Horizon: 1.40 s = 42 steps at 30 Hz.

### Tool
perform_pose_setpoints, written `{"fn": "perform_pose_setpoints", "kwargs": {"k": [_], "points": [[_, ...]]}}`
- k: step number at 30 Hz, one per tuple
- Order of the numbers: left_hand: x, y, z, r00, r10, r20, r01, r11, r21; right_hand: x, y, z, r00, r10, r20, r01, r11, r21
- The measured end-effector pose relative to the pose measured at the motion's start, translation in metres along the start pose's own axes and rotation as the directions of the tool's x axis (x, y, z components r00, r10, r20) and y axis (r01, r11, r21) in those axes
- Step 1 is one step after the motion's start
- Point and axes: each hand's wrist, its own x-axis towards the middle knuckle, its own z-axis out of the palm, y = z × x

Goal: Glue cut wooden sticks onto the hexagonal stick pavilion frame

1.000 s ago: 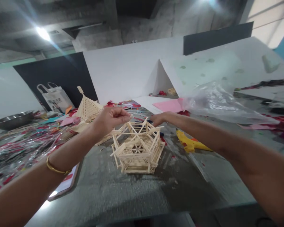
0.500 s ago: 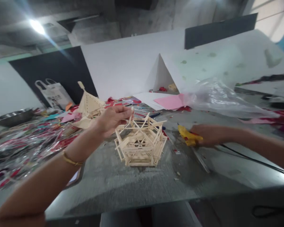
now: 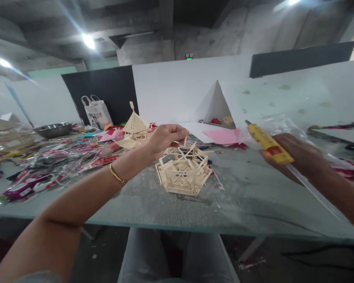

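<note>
A hexagonal frame of thin wooden sticks [image 3: 184, 171] stands on the grey table [image 3: 247, 204]. My left hand [image 3: 165, 138] hovers just above its left side, fingers pinched on a short wooden stick [image 3: 185, 141] that points down toward the frame. My right hand [image 3: 295, 157] is raised to the right of the frame and is closed on a yellow glue gun [image 3: 268, 143], whose nozzle points up and left. A clear glue stick trails back from the gun along my forearm.
A finished stick roof model [image 3: 133, 127] stands behind my left hand. Shiny wrappers and coloured paper scraps [image 3: 47, 165] cover the table's left. A metal bowl [image 3: 53, 129], a white bag [image 3: 96, 112], pink paper [image 3: 222, 135], clear plastic and white boards lie at the back.
My right hand has picked the yellow glue gun up off the table and lifted it to the right of the frame. My left hand keeps the stick pinched above the frame.
</note>
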Motion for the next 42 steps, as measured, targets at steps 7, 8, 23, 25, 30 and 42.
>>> {"fn": "perform_pose_setpoints", "kwargs": {"k": [7, 8, 23, 25, 30, 42], "points": [[-0.006, -0.002, 0.010, 0.999, -0.039, 0.017, 0.040, 0.997, -0.067, 0.014, -0.067, -0.028, 0.940, -0.181, -0.290, 0.189, 0.982, 0.000], [-0.007, -0.003, 0.012, 0.998, -0.057, 0.035, 0.060, 0.994, -0.090, 0.016, -0.073, -0.029, 0.935, -0.197, -0.295, 0.208, 0.978, 0.005], [-0.007, -0.011, 0.039, 0.998, 0.065, -0.002, -0.065, 0.997, -0.032, -0.003, -0.097, -0.025, 0.968, -0.245, -0.045, 0.250, 0.953, 0.174], [-0.006, -0.010, 0.041, 0.996, 0.085, -0.012, -0.085, 0.996, -0.015, -0.004, -0.097, -0.025, 0.971, -0.237, -0.042, 0.240, 0.952, 0.188], [-0.007, -0.010, 0.044, 0.992, 0.126, -0.022, -0.125, 0.992, 0.014, -0.004, -0.101, -0.028, 0.967, -0.253, -0.039, 0.256, 0.949, 0.182], [-0.010, -0.010, 0.045, 0.989, 0.132, -0.066, -0.131, 0.991, 0.019, 0.001, -0.107, -0.032, 0.963, -0.265, -0.048, 0.269, 0.949, 0.166]]}}
